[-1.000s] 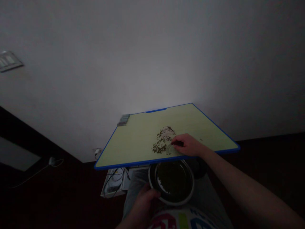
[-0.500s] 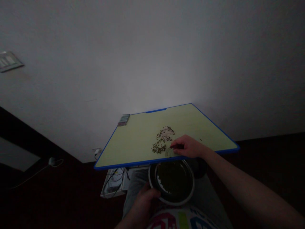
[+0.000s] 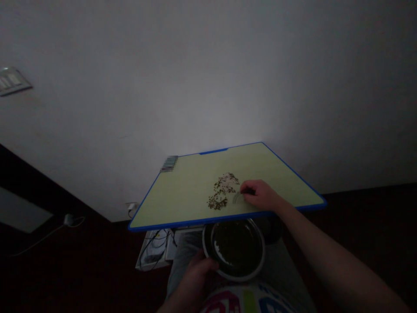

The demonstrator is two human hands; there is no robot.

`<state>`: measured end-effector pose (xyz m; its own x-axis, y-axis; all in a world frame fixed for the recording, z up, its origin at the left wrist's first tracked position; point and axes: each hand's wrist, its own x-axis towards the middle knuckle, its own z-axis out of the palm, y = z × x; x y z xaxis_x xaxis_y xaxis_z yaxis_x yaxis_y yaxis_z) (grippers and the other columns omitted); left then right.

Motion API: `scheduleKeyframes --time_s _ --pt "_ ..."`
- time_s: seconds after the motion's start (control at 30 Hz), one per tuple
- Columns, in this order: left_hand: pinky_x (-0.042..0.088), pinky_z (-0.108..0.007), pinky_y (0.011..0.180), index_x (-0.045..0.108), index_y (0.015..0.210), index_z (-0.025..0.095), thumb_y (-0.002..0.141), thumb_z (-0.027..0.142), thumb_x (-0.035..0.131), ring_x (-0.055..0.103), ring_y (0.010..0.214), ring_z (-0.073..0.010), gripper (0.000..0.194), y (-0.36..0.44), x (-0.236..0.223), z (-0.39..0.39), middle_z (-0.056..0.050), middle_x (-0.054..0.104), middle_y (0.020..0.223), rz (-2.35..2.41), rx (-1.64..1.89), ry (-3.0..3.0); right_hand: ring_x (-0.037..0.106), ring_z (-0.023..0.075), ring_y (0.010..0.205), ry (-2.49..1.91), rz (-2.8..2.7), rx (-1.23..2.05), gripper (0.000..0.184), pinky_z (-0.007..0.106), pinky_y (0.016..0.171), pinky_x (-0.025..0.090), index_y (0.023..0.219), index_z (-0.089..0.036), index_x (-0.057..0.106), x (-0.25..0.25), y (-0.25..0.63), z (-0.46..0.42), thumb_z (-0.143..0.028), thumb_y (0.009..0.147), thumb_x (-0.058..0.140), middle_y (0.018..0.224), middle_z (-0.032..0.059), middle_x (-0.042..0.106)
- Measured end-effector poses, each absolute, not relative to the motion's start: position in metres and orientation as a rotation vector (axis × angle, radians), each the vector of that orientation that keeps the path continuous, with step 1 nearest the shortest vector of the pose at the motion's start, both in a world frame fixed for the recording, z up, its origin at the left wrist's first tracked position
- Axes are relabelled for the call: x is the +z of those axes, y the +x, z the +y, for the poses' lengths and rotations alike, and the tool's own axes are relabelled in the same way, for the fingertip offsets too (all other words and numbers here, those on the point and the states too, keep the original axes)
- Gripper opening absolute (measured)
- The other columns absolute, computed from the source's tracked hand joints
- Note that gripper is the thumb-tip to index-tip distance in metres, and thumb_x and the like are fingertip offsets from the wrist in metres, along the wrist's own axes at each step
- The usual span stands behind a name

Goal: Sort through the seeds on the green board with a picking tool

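Observation:
My right hand (image 3: 257, 193) is closed around a clear, curved piece (image 3: 236, 198), perhaps plastic, just above or on the pale yellow board (image 3: 182, 191). To its left lie small dark seeds or beans (image 3: 217, 201) in a loose heap, and behind them a pinkish-white patch (image 3: 227, 180) dotted with more dark grains. On my lap, below the board's front edge, sits a round bowl (image 3: 259, 267) with a pale rim and dark greenish contents. My left hand (image 3: 202, 267) grips its left rim, thumb on top; the other fingers are hidden.
The board has a blue frame (image 3: 182, 226) and reaches the wall (image 3: 208, 87). An open white box (image 3: 153, 250) with cables is below left. A plug (image 3: 132, 208) sits in a wall socket, and another cable with an adapter (image 3: 69, 220) lies at far left.
My right hand has shifted slightly back and right with the clear piece, away from the board's front edge and the seeds. My left hand and the bowl stay nearly in place.

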<state>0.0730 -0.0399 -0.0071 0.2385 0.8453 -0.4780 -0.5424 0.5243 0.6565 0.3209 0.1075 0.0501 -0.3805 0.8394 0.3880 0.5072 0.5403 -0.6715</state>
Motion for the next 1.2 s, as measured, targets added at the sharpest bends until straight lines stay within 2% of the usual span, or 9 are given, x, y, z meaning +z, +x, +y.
scheduleKeyframes --time_s 0.1,0.2,0.43,0.63,0.77,0.9,1.2 --pt "0.053 -0.044 0.086 0.066 0.104 0.012 0.056 0.001 0.059 0.071 0.09 -0.029 0.049 0.073 -0.008 -0.039 -0.009 0.078 0.084 0.92 0.986 0.386 0.05 0.0123 0.056 -1.112 -2.017 0.49 0.01 0.024 0.055 0.037 0.065 -0.017 0.058 0.05 0.326 0.112 -0.015 0.062 0.049 0.058 -0.0025 0.054" --pt "0.053 -0.043 0.085 0.066 0.101 0.012 0.056 0.001 0.061 0.071 0.09 -0.0291 0.047 0.073 -0.009 -0.04 -0.009 0.078 0.081 0.922 0.986 0.366 0.047 0.0113 0.053 -1.104 -2.097 0.518 0.009 0.023 0.052 0.035 0.064 -0.017 0.057 0.05 0.328 0.114 -0.015 0.06 0.05 0.055 -0.0035 0.051" --pt "0.054 -0.043 0.083 0.062 0.112 0.015 0.056 0.0 0.06 0.071 0.091 -0.0287 0.058 0.073 -0.008 -0.041 -0.008 0.078 0.087 0.953 0.989 0.361 0.052 0.0126 0.056 -1.185 -2.081 0.382 0.012 0.024 0.056 0.038 0.071 -0.016 0.062 0.05 0.324 0.114 -0.014 0.066 0.051 0.06 -0.001 0.058" --pt "0.053 -0.043 0.084 0.064 0.11 0.013 0.057 0.002 0.06 0.071 0.089 -0.029 0.054 0.075 -0.006 -0.041 -0.009 0.078 0.084 0.942 0.976 0.403 0.058 0.0135 0.059 -0.919 -2.259 0.507 0.019 0.023 0.058 0.042 0.086 -0.015 0.07 0.051 0.315 0.104 -0.02 0.074 0.056 0.069 0.0027 0.067" --pt "0.054 -0.043 0.083 0.064 0.11 0.014 0.056 0.001 0.059 0.071 0.089 -0.029 0.056 0.075 -0.007 -0.041 -0.009 0.078 0.085 0.918 0.992 0.388 0.061 0.0147 0.062 -0.929 -2.279 0.467 0.026 0.024 0.06 0.044 0.097 -0.014 0.072 0.05 0.311 0.103 -0.022 0.077 0.056 0.073 0.0047 0.07" --pt "0.054 -0.042 0.082 0.064 0.109 0.014 0.056 0.001 0.059 0.072 0.087 -0.0284 0.055 0.075 -0.007 -0.042 -0.009 0.078 0.086 0.969 1.0 0.372 0.064 0.0157 0.066 -0.998 -2.204 0.411 0.026 0.025 0.063 0.046 0.096 -0.014 0.072 0.049 0.311 0.105 -0.018 0.075 0.056 0.078 0.006 0.072" --pt "0.054 -0.041 0.082 0.061 0.116 0.016 0.056 0.002 0.062 0.071 0.088 -0.0283 0.062 0.074 -0.007 -0.041 -0.008 0.078 0.087 0.944 0.979 0.367 0.064 0.0157 0.065 -0.997 -2.254 0.461 0.026 0.025 0.063 0.046 0.098 -0.015 0.071 0.051 0.311 0.104 -0.02 0.078 0.056 0.076 0.0047 0.072"
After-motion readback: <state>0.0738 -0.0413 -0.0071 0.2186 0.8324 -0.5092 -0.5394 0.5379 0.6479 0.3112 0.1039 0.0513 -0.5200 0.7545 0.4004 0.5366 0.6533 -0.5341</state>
